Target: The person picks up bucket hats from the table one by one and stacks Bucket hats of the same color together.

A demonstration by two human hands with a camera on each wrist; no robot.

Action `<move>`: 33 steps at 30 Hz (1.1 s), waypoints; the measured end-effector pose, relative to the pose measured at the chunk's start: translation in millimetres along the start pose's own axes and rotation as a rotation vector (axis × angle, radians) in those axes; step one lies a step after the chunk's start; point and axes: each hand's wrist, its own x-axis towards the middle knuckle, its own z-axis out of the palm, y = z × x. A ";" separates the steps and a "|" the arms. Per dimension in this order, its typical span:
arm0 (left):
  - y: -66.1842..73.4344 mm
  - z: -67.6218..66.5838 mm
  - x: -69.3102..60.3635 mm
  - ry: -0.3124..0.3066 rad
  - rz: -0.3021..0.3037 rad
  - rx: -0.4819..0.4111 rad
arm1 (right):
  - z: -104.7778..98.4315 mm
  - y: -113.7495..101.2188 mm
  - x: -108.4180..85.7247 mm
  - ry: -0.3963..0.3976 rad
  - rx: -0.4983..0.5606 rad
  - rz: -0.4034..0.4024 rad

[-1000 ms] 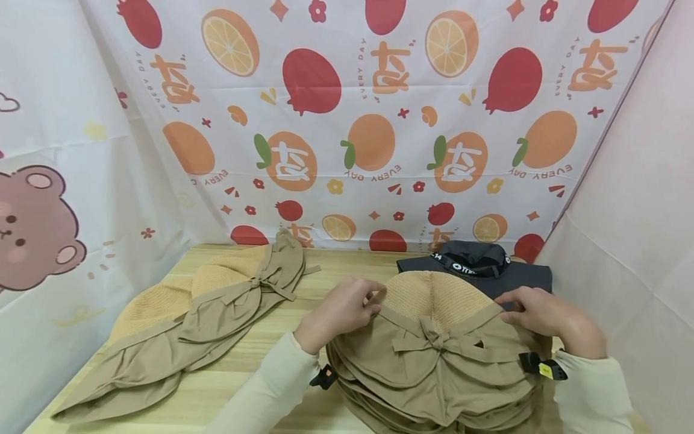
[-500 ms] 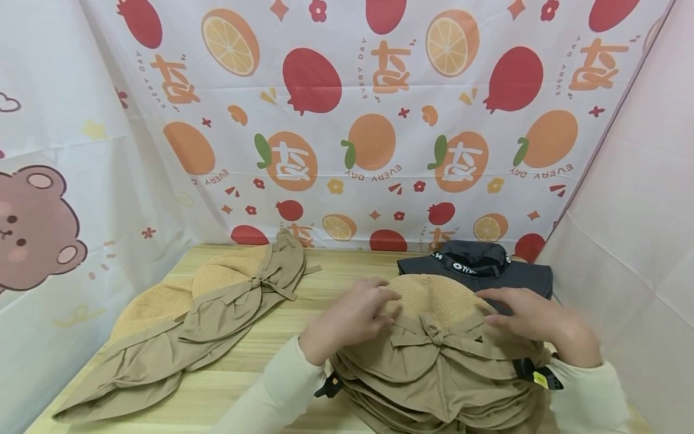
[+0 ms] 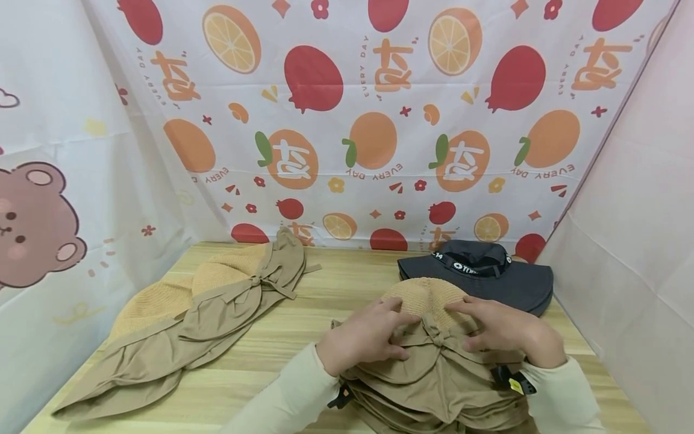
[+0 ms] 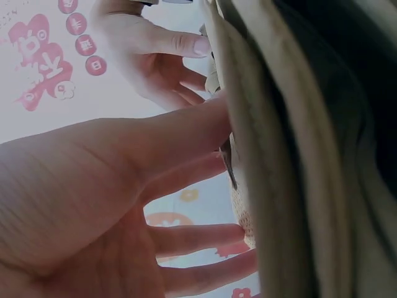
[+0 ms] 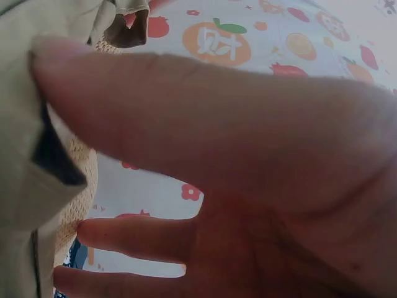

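A stack of khaki hats with a woven straw crown (image 3: 428, 295) and a tied bow (image 3: 438, 339) stands at the front right of the table. On its left side rests the left hand (image 3: 368, 334), fingers spread over crown and brim. The right hand (image 3: 501, 328) touches the crown from the right, its fingers apart. In the left wrist view the left hand (image 4: 124, 186) has its thumb against the layered brims (image 4: 279, 155). The right wrist view shows the right hand (image 5: 248, 161) with thumb on the khaki cloth (image 5: 22, 124) and extended fingertips at the straw.
Two or more overlapping khaki and straw hats (image 3: 217, 301) lie along the table's left side. Dark wide-brimmed hats (image 3: 477, 271) sit behind the stack at the back right. A fruit-print cloth (image 3: 347, 150) hangs behind the wooden table (image 3: 282, 355), with pale cloths at both sides.
Both hands have moved inward over the top hat, from its outer edges toward the bow. The fingers have spread, and the top crown looks lower and narrower.
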 end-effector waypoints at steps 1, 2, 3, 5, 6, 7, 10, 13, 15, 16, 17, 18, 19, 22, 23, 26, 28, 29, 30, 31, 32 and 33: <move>0.2 0.8 0.0 0.000 -0.001 -0.001 | 0.0 -0.3 0.3 -0.009 -0.001 0.002; 0.3 1.6 0.1 0.000 -0.002 -0.002 | 0.0 -0.8 0.5 -0.016 0.005 0.008; 0.5 2.2 0.1 0.000 -0.002 -0.003 | 0.2 -1.0 1.0 -0.024 0.008 0.012; 0.7 3.1 0.5 0.000 -0.002 -0.006 | 0.1 -1.4 1.9 -0.036 0.002 0.018; 0.7 3.5 0.7 -0.001 -0.002 -0.008 | 0.2 -1.8 2.3 -0.040 0.004 0.024; 0.8 3.9 0.9 -0.002 -0.004 -0.014 | 0.5 -1.9 2.9 -0.044 0.005 0.030; 0.8 4.9 1.2 -0.008 -0.010 -0.022 | 1.3 -2.5 4.6 -0.053 0.006 0.047; 1.0 5.8 1.4 -0.011 -0.012 -0.026 | 2.5 -2.8 6.4 -0.061 0.007 0.054; 1.1 6.6 1.7 -0.012 -0.015 -0.025 | 3.6 -2.7 7.6 -0.067 -0.003 0.054; 1.1 7.3 2.0 -0.013 -0.017 -0.025 | 4.3 -2.6 8.2 -0.069 -0.004 0.054; 1.1 7.5 2.0 -0.014 -0.018 -0.024 | 4.9 -2.7 8.6 -0.072 0.003 0.061; 1.1 8.1 2.2 -0.016 -0.020 -0.024 | 5.4 -2.8 9.0 -0.075 0.004 0.065; 1.1 8.7 2.3 -0.019 -0.023 -0.020 | 5.9 -3.0 9.4 -0.077 0.004 0.068; 1.0 10.0 2.3 -0.022 -0.027 -0.013 | 6.7 -3.4 10.9 -0.084 -0.002 0.070; 1.0 10.1 2.3 -0.022 -0.029 -0.011 | 6.7 -3.6 11.2 -0.085 0.000 0.074; 0.8 11.0 2.5 -0.022 -0.032 -0.009 | 6.9 -3.7 12.5 -0.088 -0.009 0.075; 0.5 11.7 2.7 -0.022 -0.034 -0.012 | 6.8 -4.0 13.1 -0.091 -0.011 0.082; 0.2 12.1 3.0 -0.023 -0.033 -0.015 | 6.7 -4.2 13.3 -0.092 -0.012 0.086; -0.1 12.6 3.1 -0.024 -0.034 -0.016 | 6.8 -4.3 13.5 -0.094 -0.013 0.091; -0.3 12.9 3.2 -0.024 -0.033 -0.019 | 6.8 -4.4 13.7 -0.095 -0.012 0.094; -0.4 12.9 3.3 -0.024 -0.031 -0.020 | 6.7 -4.4 13.7 -0.096 -0.013 0.098; -0.6 13.0 3.4 -0.025 -0.030 -0.023 | 6.7 -4.5 13.7 -0.097 -0.013 0.101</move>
